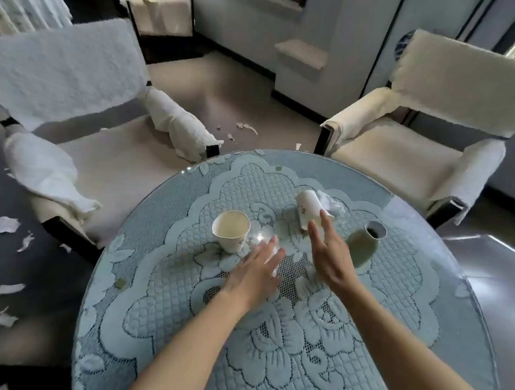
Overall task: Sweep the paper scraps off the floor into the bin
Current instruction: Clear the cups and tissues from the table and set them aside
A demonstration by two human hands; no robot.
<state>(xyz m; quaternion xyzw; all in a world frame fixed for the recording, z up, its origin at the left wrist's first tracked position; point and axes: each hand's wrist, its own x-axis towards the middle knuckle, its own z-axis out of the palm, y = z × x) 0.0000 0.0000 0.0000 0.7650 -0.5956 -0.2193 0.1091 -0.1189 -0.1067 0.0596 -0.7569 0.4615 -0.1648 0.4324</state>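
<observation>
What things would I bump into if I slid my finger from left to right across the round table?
First the upright paper cup → then the paper cup lying on its side → then the green vase.

Pale blue lace tablecloth (271,359) had a quilted grid and big flower motifs. The upright paper cup (232,232) was cream, the tipped cup (309,206) white with small print, and the vase (364,245) dull green. The left chair (62,74) and right chair (401,151) wore off-white nubby covers on black frames. White paper scraps (1,225) lay on the dark near-left floor (37,272).
</observation>
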